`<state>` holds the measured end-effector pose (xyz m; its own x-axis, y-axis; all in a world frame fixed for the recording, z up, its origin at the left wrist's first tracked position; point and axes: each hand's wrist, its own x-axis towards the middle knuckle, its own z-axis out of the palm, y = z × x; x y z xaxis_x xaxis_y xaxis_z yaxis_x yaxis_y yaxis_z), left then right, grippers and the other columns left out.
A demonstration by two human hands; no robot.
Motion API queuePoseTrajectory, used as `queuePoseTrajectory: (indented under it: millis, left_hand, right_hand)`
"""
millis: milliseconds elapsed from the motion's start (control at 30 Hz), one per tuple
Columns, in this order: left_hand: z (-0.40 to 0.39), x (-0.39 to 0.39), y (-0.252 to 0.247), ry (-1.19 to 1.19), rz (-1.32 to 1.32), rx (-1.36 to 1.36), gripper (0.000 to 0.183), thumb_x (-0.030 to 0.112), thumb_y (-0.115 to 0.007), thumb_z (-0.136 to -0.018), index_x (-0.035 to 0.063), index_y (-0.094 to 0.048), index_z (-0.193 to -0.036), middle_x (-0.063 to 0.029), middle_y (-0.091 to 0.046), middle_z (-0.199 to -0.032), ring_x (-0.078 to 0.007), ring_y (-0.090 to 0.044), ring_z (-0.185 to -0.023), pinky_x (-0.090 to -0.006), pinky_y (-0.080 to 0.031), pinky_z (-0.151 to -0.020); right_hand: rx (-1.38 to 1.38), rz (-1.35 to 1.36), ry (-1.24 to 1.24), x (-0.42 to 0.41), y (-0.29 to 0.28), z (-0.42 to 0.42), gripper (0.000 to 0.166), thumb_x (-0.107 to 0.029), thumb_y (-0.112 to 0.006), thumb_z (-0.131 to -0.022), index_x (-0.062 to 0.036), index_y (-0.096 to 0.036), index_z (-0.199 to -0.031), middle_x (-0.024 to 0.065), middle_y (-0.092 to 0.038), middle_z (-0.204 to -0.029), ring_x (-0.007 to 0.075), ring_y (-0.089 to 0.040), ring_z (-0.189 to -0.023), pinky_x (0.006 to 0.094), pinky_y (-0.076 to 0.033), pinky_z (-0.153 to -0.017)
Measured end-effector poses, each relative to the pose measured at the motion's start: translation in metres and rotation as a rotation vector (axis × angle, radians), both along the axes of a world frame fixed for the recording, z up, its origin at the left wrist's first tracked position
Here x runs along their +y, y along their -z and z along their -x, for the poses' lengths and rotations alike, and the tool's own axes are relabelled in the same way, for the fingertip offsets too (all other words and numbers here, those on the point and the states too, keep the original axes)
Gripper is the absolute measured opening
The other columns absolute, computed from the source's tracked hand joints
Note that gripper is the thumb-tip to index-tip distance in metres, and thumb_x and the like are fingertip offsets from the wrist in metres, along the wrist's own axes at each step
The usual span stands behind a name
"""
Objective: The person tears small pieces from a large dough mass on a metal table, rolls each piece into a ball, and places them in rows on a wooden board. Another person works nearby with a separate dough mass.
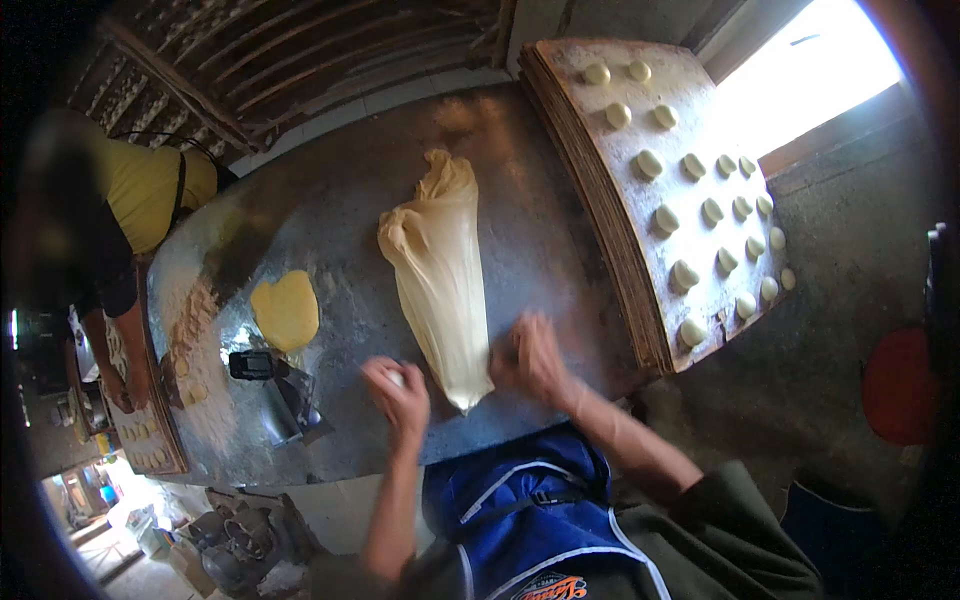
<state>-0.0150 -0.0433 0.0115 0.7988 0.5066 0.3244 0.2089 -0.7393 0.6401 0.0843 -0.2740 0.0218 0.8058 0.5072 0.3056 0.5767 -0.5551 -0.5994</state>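
Observation:
A long, pale mass of dough [442, 277] stretches across the dark worktop [345, 225], bunched and folded at its far end and tapering to a tip near me. My left hand [397, 397] is left of that tip, fingers curled around a small white dough piece [395, 377] that shows between them. Beside the dough's right edge is my right hand [534, 360], blurred and bent at the fingers. Whether it touches the dough or holds anything cannot be made out.
Dough balls [667, 219] sit in rows on the top board [615, 157] of a stack at right. A flat yellow slab [286, 310], a black object [251, 365], a shiny metal piece [281, 412] and scattered flour [191, 322] lie left. Another person in yellow [146, 187] works at the left edge.

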Motion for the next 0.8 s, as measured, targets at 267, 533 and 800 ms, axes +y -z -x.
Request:
queuePoseTrajectory:
  millis: [267,533,800]
  left_hand:
    - [0.038,0.017,0.000,0.100,-0.045,0.136,0.030,0.001,-0.068,-0.082,0.0047,-0.042,-0.097,-0.0143,-0.055,-0.095,-0.0327,-0.054,-0.088,-0.0456,-0.044,-0.081]
    - [0.058,0.027,-0.050,0.207,0.764,0.114,0.033,0.002,-0.073,-0.084,0.0038,-0.057,-0.113,-0.0112,-0.064,-0.106,-0.0233,-0.064,-0.094,-0.0357,-0.052,-0.084]
    - [0.052,-0.021,-0.096,0.332,1.471,0.043,0.019,0.003,-0.070,-0.090,0.0024,-0.065,-0.108,-0.0061,-0.068,-0.096,-0.0121,-0.064,-0.087,-0.0259,-0.053,-0.077]
  right_hand:
    - [-0.066,0.103,0.055,-0.054,0.035,-0.004,0.033,-0.007,-0.073,-0.079,-0.0018,-0.046,-0.098,0.0185,-0.047,-0.083,0.0381,-0.048,-0.079,0.0474,-0.043,-0.081]
    - [0.559,-0.065,0.093,-0.061,-0.039,0.041,0.022,-0.016,-0.069,-0.093,-0.0012,-0.068,-0.110,0.0156,-0.065,-0.102,0.0268,-0.063,-0.088,0.0391,-0.052,-0.078]
    - [0.805,-0.303,-0.313,0.026,-0.118,0.044,0.033,-0.029,-0.071,-0.094,-0.0003,-0.072,-0.109,0.0108,-0.070,-0.095,0.0196,-0.064,-0.087,0.0352,-0.052,-0.079]
